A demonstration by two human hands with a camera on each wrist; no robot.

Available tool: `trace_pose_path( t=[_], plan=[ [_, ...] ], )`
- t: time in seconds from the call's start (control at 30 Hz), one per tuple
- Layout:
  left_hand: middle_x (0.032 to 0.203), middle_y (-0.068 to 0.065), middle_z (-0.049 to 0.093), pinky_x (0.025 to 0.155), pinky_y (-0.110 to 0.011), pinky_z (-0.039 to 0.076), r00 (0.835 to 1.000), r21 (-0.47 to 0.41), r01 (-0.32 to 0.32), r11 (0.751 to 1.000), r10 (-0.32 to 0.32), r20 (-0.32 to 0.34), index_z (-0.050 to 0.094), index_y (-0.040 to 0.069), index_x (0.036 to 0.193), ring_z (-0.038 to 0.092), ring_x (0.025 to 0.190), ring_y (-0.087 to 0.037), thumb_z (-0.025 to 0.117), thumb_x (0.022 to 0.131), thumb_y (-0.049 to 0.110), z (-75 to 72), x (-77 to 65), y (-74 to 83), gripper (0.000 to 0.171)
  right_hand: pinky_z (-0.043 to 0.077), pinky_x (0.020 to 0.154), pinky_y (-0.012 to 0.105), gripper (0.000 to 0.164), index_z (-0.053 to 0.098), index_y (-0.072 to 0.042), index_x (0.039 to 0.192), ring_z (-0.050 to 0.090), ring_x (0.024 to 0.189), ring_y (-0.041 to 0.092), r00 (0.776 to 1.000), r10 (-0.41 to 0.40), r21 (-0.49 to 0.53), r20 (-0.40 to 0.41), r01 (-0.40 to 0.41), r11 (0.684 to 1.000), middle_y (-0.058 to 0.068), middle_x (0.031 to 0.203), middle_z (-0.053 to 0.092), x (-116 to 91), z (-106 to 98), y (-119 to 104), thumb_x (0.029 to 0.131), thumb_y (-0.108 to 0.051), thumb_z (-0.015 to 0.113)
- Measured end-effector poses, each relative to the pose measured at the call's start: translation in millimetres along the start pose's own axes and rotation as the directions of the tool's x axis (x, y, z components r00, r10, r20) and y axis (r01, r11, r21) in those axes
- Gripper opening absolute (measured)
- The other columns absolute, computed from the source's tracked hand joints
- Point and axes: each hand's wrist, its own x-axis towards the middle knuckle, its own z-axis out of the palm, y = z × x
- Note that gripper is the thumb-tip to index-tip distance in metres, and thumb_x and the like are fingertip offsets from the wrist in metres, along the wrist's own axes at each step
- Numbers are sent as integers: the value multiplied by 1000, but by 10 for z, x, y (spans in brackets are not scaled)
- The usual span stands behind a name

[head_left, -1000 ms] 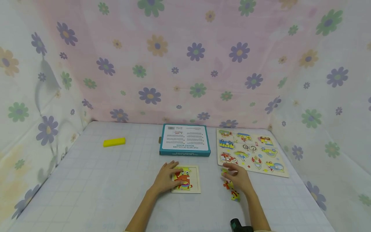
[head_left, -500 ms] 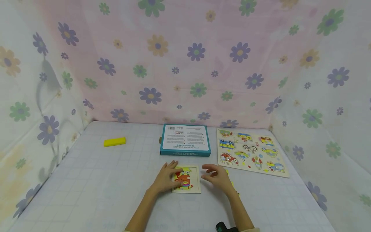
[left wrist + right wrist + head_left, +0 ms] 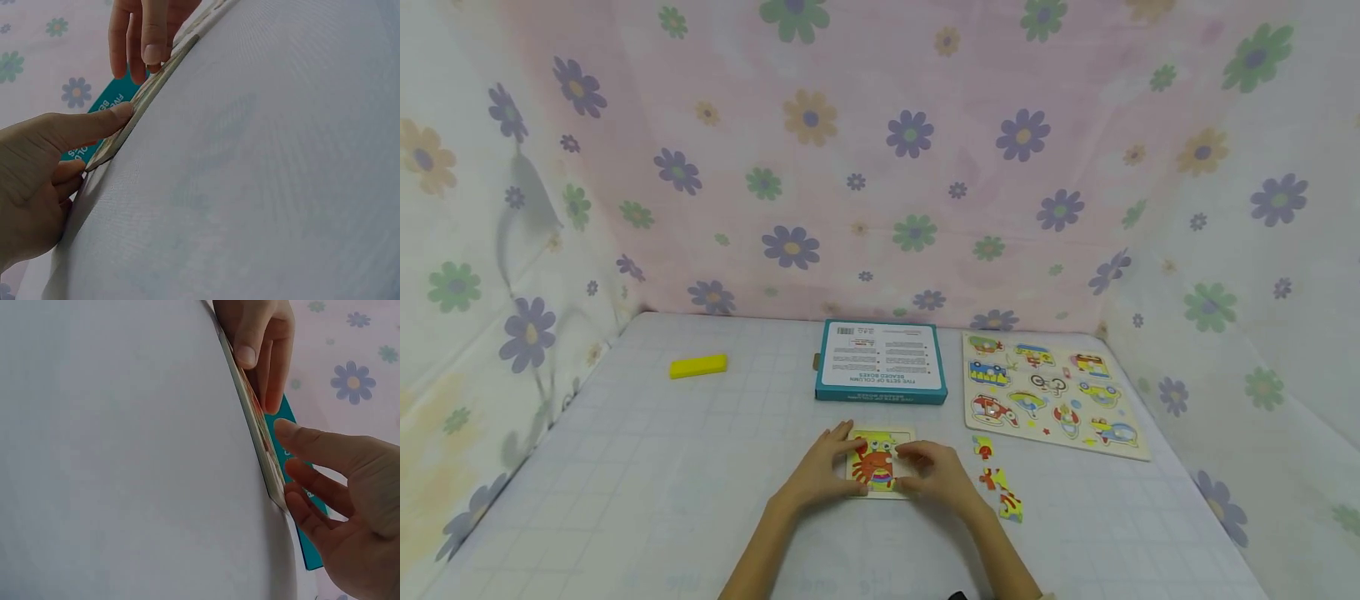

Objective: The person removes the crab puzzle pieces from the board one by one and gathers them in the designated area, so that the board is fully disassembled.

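Observation:
A small wooden jigsaw board [image 3: 905,494] with a red crab picture lies flat in front of the person, its right part bare wood. At its left side the left hand [image 3: 811,473] grips the board, thumb on the near edge and forefinger over the picture; in the left wrist view the other fingers curl at the edge. The right hand [image 3: 946,479] has reached the board's right side. Its thumb [image 3: 286,429] and fingers stand apart with no piece visible between them. Several loose jigsaw pieces [image 3: 1011,507] lie right of that hand.
Behind the board lies a teal and white box [image 3: 882,363]. A wooden vehicle puzzle board [image 3: 1052,396] is at the back right, and a yellow block [image 3: 698,366] at the back left. A flowered cloth [image 3: 880,192] closes off the back and sides.
The right hand has moved left from the loose pieces to the right side of the board, uncovering the pieces. The left hand has stayed on the board, shifting slightly.

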Motion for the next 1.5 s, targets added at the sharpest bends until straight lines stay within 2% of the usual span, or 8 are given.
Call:
trace_pose_path(
  t=[0.2,0.5,0.67,1.0,1.13,1.5],
  plan=[
    [146,-24,34,111,-57,20,1000,2,-6,1000,6,-9,59,2,125,26,137,-41,83,68,31,16,-14,-17,68,46,89,35,46,68,-8,111,54,100,19,999,47,-58,13,-46,997,2,109,66,-16,87,-45,73,-29,81],
    [145,-23,37,112,-54,20,999,43,-29,999,31,-32,60,1,123,29,136,-40,80,71,32,50,4,-23,64,45,80,30,43,71,-7,103,53,90,14,996,-68,-167,-58,57,984,0,97,69,-37,166,-60,69,-30,83],
    [144,-23,38,112,-53,20,998,47,-42,998,44,-42,61,1,122,30,135,-40,81,70,31,47,-4,-13,63,45,81,31,39,71,-7,102,54,89,14,995,-69,-192,-72,54,980,0,96,70,-36,192,-64,71,-29,82],
    [143,-23,40,112,-52,21,998,49,-39,998,42,-51,62,0,121,32,135,-39,81,69,31,47,-6,-1,63,50,81,33,34,71,-5,101,59,89,16,991,-124,-273,-41,108,956,3,95,70,-13,185,-89,74,-24,80],
    [143,-23,39,112,-52,20,998,51,-36,998,38,-45,61,0,121,31,135,-39,82,69,32,49,-4,-2,65,51,82,33,32,70,-6,102,60,90,16,989,-147,-269,-17,137,953,2,95,69,-10,167,-94,75,-20,79],
    [144,-21,39,112,-53,21,999,26,-21,999,22,-48,61,1,122,31,136,-38,83,68,33,44,-4,-1,67,51,86,35,33,69,-6,106,60,93,15,995,-97,-229,22,99,968,1,99,69,-16,110,-103,77,-19,78]
  ],
)
